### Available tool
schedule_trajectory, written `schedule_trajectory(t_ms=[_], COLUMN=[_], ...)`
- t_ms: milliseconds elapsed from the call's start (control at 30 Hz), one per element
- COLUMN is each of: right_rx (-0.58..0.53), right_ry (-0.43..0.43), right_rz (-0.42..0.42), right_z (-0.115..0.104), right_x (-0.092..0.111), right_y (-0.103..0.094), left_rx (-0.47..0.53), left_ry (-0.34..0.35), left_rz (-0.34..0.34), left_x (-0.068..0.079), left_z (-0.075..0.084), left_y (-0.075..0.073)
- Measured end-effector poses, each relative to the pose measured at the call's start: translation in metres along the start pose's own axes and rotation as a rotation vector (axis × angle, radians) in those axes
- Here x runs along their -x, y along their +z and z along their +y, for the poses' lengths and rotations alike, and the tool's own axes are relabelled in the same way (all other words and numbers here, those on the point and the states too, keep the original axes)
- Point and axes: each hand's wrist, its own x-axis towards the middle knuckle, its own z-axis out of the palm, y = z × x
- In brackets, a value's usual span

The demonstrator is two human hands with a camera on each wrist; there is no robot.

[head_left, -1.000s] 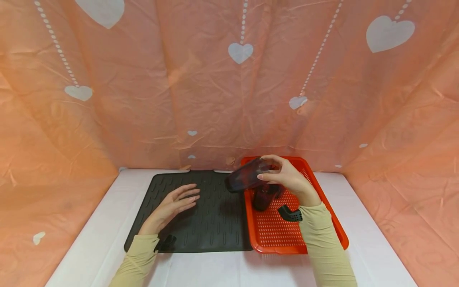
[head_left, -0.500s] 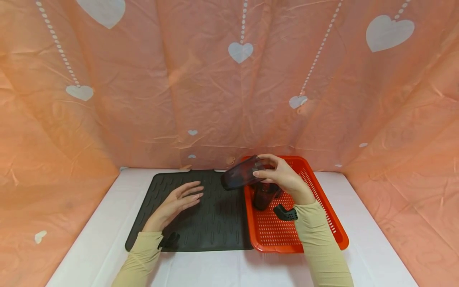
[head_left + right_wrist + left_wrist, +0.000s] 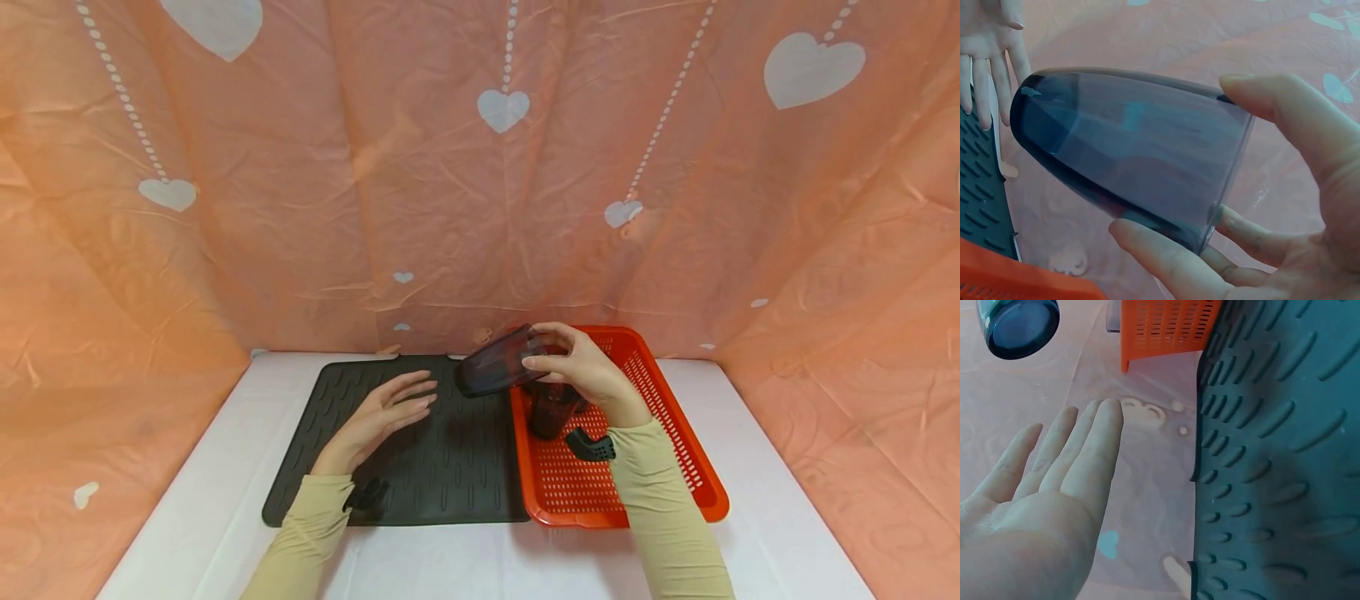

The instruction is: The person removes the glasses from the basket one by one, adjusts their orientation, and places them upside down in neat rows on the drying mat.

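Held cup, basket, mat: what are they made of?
Cup: glossy, tinted, see-through; hard plastic or glass, the look doesn't settle which.
Basket: probably moulded plastic, slightly shiny, evenly coloured, with regular perforations.
Mat: matte, dark, raised ribs; looks like rubber or silicone, though soft plastic is possible.

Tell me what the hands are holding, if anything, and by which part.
The right hand grips a dark see-through cup by its sides, toward the rim end, leaving the base free. The left hand holds nothing.
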Motion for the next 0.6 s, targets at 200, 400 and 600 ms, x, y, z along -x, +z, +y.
schedule_trajectory(t_ms=[200,400,600], right_rx=[-0.013,-0.043,-0.047], right_ry=[-0.006,-0.008,-0.015], right_rz=[-0.012,-0.019,-0.028], right_z=[-0.001,-0.001,0.0], right_x=[-0.001,-0.001,-0.003], right_y=[0.003,0.007,0.012], left_rx=[0.011,0.039,0.041], left_ry=[0.007,0.01,0.01], left_rz=[-0.007,-0.015,-0.002], left_x=[-0.004,-0.007,-0.009], left_z=[0.004,0.007,0.008], left_y=[0.004,0.007,0.011])
